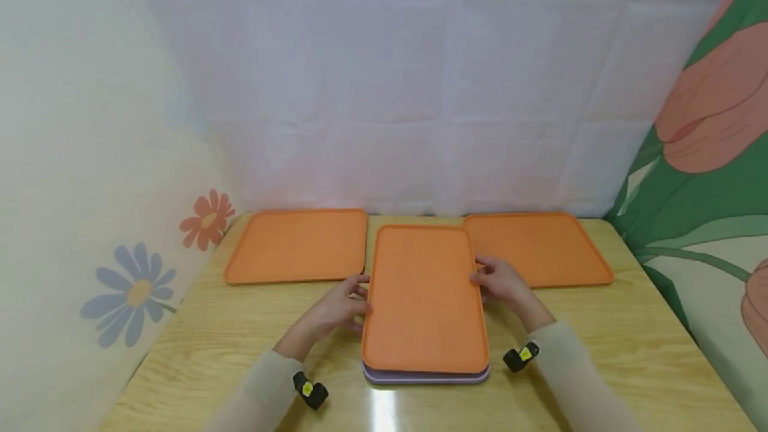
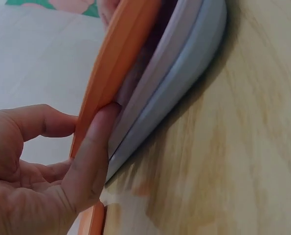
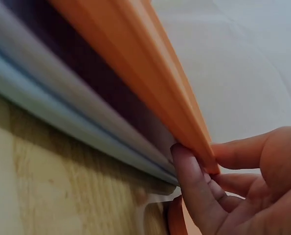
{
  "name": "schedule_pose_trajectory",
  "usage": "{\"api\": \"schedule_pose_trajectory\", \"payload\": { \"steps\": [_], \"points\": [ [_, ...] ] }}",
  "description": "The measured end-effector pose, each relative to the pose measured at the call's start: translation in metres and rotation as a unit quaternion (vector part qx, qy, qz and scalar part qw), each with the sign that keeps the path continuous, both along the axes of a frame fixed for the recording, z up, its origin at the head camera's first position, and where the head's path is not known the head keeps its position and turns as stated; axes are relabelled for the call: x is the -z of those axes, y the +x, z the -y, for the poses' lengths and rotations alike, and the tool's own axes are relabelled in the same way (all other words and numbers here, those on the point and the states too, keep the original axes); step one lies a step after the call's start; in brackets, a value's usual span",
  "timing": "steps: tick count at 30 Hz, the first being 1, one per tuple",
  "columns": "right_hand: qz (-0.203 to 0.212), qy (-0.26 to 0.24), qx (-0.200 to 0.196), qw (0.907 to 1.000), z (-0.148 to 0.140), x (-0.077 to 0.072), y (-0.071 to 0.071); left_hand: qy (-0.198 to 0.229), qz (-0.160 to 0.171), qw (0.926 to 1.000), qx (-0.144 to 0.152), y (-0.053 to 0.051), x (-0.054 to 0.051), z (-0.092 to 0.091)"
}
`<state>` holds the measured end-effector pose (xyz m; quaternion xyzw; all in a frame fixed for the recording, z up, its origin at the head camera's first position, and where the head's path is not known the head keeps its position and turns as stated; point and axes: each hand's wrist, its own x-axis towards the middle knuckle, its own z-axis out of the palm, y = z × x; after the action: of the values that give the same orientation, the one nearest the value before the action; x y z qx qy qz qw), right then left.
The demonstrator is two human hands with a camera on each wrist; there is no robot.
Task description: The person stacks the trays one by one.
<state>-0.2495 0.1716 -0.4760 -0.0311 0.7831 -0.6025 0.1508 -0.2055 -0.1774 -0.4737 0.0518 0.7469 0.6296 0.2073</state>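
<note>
An orange tray (image 1: 427,299) lies lengthwise in the middle, slightly raised over a stack. Beneath it are a purple tray (image 1: 426,377) and a pale grey-blue tray (image 2: 184,78), seen in both wrist views with a dark gap under the orange one. My left hand (image 1: 340,307) pinches the orange tray's left edge, one finger under the rim and another on top. At the right edge my right hand (image 1: 503,281) grips the same tray in the same way, fingertips (image 3: 184,155) under its rim.
Two more orange trays rest flat at the back of the wooden table (image 1: 240,345): one at the left (image 1: 300,245), one at the right (image 1: 537,249). A white cloth (image 1: 408,85) hangs behind. Flower-printed walls stand at both sides.
</note>
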Motion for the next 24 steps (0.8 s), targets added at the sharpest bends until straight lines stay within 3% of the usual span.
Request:
{"api": "schedule_pose_trajectory", "payload": {
  "steps": [9,15,24],
  "points": [
    [0.000,0.055,0.016,0.9983,0.007,0.000,0.003,-0.051,0.022,0.9983,-0.021,0.001,-0.005,-0.004],
    [-0.010,0.104,0.023,0.9943,0.010,-0.002,0.005,-0.088,0.013,0.9959,-0.017,0.005,-0.005,-0.006],
    [-0.057,0.213,0.013,0.9754,0.013,-0.004,0.006,-0.109,0.003,0.9940,-0.008,0.010,-0.006,-0.007]
  ]
}}
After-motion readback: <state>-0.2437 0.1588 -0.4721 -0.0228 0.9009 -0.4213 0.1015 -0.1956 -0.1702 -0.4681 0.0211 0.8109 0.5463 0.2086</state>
